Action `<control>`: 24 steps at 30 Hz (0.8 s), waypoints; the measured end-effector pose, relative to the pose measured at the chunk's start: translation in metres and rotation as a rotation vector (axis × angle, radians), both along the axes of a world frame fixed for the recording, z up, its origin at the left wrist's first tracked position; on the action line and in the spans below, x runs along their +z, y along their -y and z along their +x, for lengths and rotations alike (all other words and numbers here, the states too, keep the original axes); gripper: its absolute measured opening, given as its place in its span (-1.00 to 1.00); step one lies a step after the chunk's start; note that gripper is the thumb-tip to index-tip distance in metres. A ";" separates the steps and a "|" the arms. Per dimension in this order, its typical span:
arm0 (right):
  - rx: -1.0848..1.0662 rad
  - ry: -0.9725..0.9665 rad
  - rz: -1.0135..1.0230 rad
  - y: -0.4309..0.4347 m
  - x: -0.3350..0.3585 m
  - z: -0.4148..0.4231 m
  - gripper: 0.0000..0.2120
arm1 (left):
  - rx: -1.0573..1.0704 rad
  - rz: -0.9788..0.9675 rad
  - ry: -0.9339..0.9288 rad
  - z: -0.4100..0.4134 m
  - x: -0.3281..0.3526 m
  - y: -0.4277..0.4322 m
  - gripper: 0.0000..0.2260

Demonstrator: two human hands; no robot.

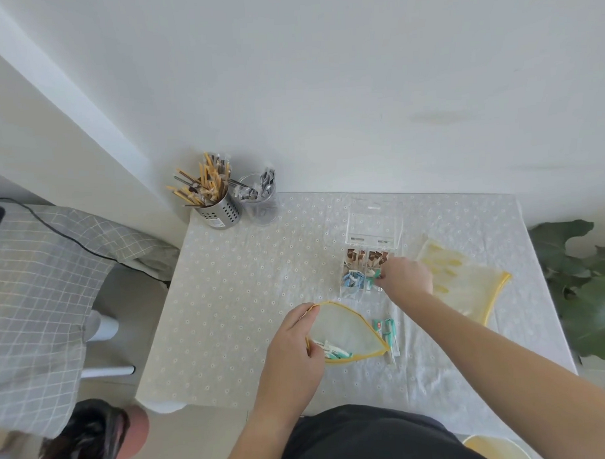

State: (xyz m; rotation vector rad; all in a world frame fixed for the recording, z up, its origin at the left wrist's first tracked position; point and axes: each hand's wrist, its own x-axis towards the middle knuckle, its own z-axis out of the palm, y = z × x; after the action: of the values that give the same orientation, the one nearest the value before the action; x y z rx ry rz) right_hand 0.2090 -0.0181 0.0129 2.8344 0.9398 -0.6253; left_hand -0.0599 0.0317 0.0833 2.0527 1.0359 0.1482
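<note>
A clear compartment box (368, 261) with its lid up stands on the table, holding brown, blue and green sachets. My right hand (407, 277) reaches into its near right compartment and pinches a green sachet (376, 274). My left hand (294, 339) grips the yellow-trimmed rim of a mesh pouch (349, 327) and holds it open; several green and white sachets lie inside it. A few green sachets (388, 334) lie loose on the cloth just right of the pouch.
A second yellow-trimmed mesh pouch (467, 285) lies flat to the right. A perforated metal cup (220, 210) and a clear cup (260, 203), both full of wrapped sticks, stand at the table's far left corner. A plant (587, 288) borders the right edge, a chair the left.
</note>
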 end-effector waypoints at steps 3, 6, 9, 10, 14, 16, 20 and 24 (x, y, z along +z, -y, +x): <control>-0.003 0.017 0.014 0.001 -0.003 -0.004 -0.57 | 0.004 -0.004 -0.008 -0.001 -0.002 0.000 -0.47; -0.005 0.024 0.022 0.002 -0.005 -0.008 -0.60 | 0.002 -0.010 -0.009 -0.001 -0.002 0.001 -0.47; -0.008 0.032 0.022 0.002 -0.004 -0.010 -0.60 | 0.003 -0.016 -0.009 0.000 -0.003 0.000 -0.47; -0.008 0.035 0.018 0.001 -0.004 -0.011 -0.60 | 0.003 -0.015 -0.006 0.000 -0.003 0.000 -0.47; -0.017 0.029 0.008 0.001 0.000 -0.013 -0.62 | 0.003 -0.005 -0.003 0.001 -0.006 -0.001 -0.47; -0.016 0.028 0.003 0.002 0.003 -0.014 -0.62 | 0.000 -0.003 -0.001 0.001 -0.006 -0.002 -0.47; -0.017 0.027 0.020 0.005 0.009 -0.015 -0.64 | -0.010 0.002 -0.001 0.003 -0.003 -0.001 -0.48; -0.019 0.028 0.047 0.008 0.010 -0.014 -0.80 | -0.015 -0.002 0.006 0.005 0.000 0.000 -0.47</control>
State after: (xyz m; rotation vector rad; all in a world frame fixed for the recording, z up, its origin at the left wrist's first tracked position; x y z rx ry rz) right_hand 0.1948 -0.0262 0.0228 2.8891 0.9361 -0.5711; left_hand -0.0551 0.0322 0.0835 2.0561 1.0161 0.1457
